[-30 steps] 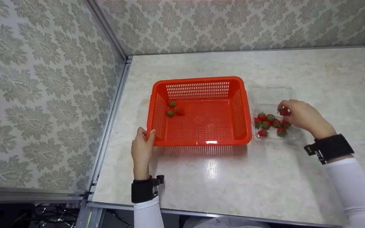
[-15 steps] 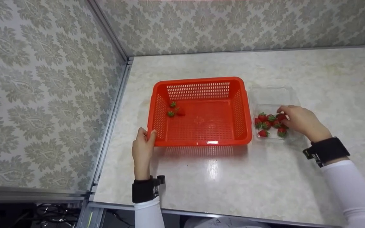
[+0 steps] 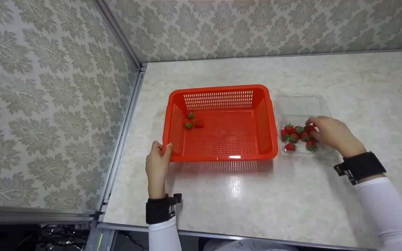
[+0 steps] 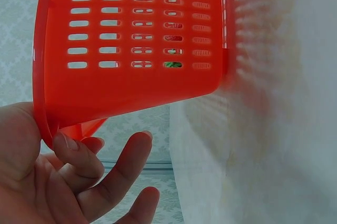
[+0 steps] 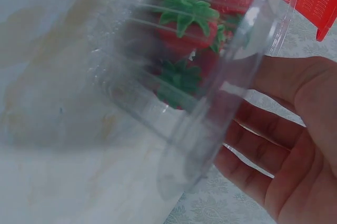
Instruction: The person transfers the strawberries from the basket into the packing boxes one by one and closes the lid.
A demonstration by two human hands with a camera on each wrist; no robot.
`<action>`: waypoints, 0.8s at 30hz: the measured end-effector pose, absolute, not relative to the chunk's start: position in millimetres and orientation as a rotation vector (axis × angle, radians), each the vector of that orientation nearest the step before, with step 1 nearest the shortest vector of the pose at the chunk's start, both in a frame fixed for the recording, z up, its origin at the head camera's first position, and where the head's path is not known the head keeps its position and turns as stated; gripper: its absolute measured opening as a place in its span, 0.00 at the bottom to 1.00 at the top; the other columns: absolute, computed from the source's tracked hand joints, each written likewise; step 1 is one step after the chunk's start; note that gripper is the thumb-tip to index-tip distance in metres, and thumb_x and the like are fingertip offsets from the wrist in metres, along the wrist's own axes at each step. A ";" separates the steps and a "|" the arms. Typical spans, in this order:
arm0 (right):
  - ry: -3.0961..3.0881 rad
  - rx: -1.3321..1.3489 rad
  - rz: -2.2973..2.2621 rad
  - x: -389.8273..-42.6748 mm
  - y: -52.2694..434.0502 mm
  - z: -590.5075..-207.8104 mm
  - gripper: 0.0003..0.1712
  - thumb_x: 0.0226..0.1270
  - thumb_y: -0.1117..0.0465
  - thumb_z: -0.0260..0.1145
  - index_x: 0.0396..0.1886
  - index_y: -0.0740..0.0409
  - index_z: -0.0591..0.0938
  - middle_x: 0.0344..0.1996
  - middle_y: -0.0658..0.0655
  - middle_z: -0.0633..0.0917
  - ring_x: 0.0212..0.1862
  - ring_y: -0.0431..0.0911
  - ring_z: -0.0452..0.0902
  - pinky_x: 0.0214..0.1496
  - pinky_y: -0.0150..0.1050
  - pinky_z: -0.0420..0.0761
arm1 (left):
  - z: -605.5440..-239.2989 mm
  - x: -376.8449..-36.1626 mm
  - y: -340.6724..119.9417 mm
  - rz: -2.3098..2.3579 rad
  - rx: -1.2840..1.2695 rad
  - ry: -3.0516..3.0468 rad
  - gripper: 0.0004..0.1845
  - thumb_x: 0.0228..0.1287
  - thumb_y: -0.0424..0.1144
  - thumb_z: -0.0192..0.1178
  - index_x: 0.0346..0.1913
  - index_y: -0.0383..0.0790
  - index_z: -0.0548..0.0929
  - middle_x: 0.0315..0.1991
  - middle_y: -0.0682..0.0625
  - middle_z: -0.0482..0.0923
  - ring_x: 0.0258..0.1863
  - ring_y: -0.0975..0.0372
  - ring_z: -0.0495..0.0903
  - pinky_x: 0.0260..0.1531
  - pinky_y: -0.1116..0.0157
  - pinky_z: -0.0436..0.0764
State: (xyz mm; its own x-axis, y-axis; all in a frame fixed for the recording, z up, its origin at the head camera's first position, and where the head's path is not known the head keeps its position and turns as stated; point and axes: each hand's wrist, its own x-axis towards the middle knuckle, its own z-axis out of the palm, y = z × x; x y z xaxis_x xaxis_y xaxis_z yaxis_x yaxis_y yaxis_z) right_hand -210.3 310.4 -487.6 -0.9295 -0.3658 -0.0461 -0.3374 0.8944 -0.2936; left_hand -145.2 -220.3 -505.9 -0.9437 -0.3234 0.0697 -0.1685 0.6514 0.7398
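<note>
My left hand (image 3: pixel 157 166) pinches the near-left corner rim of a red plastic basket (image 3: pixel 218 157), its other fingers curled loosely below the rim in the left wrist view. Inside the basket, several strawberries (image 3: pixel 188 125) with green leaves lie at the left. To the right, my right hand (image 3: pixel 334 135) reaches into a clear plastic clamshell box (image 3: pixel 302 152), thumb and index finger around a strawberry (image 3: pixel 310 128). Several more strawberries (image 3: pixel 293 137) lie in the box beside that hand. In the right wrist view, the box's clear wall (image 5: pixel 210 145) partly covers the fingertips.
The box's clear lid (image 3: pixel 298 104) lies folded back behind it, close to the basket's right side. Patterned wall panels (image 3: pixel 222 31) border the pale marbled table (image 3: pixel 222 205) at the back and left. A metal edge (image 3: pixel 229 236) runs along its front.
My right hand has lowered the strawberry slightly toward the others in the box, then stayed nearly still. My left hand keeps its grip on the basket rim.
</note>
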 end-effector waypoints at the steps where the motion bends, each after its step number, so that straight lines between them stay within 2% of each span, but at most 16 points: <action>1: 2.962 -0.553 -0.431 -210.1 310.1 -487.1 0.14 0.65 0.69 0.65 0.50 0.65 0.82 0.43 0.69 0.84 0.44 0.64 0.81 0.44 0.59 0.78 | -505.8 -145.0 -220.3 -1.170 0.405 -2.675 0.15 0.71 0.46 0.60 0.34 0.40 0.69 0.17 0.53 0.62 0.17 0.60 0.63 0.19 0.62 0.60; 14: 2.950 -0.528 -0.426 -213.5 300.1 -474.4 0.15 0.67 0.65 0.67 0.53 0.61 0.82 0.43 0.66 0.85 0.40 0.60 0.81 0.37 0.58 0.78 | -506.5 -144.4 -220.0 -1.187 0.417 -2.673 0.14 0.72 0.46 0.59 0.35 0.40 0.69 0.17 0.53 0.62 0.17 0.60 0.64 0.19 0.63 0.61; 24: 2.968 -0.574 -0.503 -224.8 278.6 -454.4 0.15 0.66 0.65 0.68 0.52 0.61 0.82 0.43 0.65 0.85 0.44 0.60 0.81 0.44 0.59 0.78 | -507.6 -145.6 -220.8 -1.195 0.436 -2.686 0.15 0.73 0.46 0.59 0.35 0.40 0.68 0.18 0.53 0.61 0.17 0.60 0.63 0.19 0.63 0.61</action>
